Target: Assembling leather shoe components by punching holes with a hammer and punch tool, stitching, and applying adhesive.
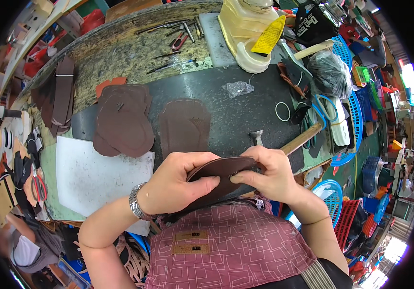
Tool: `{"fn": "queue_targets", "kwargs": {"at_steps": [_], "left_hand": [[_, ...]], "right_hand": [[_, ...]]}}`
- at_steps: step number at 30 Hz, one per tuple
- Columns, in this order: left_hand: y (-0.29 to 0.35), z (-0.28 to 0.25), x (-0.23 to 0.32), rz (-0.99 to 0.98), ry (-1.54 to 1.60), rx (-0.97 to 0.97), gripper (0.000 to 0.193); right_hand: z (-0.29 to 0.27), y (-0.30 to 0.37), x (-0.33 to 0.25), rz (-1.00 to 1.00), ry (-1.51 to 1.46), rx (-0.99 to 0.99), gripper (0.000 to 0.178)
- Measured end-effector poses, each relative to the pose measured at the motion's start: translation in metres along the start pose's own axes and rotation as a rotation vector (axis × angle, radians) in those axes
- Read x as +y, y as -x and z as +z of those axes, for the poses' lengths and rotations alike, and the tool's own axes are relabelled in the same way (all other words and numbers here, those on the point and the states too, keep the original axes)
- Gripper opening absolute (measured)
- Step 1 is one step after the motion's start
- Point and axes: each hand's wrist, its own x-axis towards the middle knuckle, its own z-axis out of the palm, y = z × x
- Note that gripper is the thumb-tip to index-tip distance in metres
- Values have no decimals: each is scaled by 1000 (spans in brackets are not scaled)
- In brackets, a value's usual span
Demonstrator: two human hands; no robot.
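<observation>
Between both hands, close to my apron, is a curved brown leather piece [222, 167]. My left hand [180, 180] grips its left side, thumb lying on the inner face. My right hand [268, 174] pinches its right edge between thumb and fingers. The piece's lower part is partly hidden by the hands. Just beyond lies another brown leather piece [185, 126] flat on the black mat [231, 118]. A hammer's metal head [256, 135] shows past my right hand, and its wooden handle [303, 138] seems to run out to the right.
A stack of brown leather pieces [124, 120] lies left, beside a white board [89, 176]. Bundled brown strips [63, 98] sit farther left, near red-handled scissors [38, 185]. Hand tools [185, 36] lie at the back. A yellowish plastic container [248, 29] and blue baskets [356, 120] stand right.
</observation>
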Motion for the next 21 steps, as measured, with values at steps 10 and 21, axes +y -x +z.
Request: {"fn": "queue_targets", "kwargs": {"at_steps": [10, 21], "left_hand": [[2, 23, -11, 616, -687, 450, 29], [12, 16, -5, 486, -262, 26, 31]], "right_hand": [[9, 7, -4, -399, 267, 103, 19], [12, 9, -1, -843, 363, 122, 33]]}}
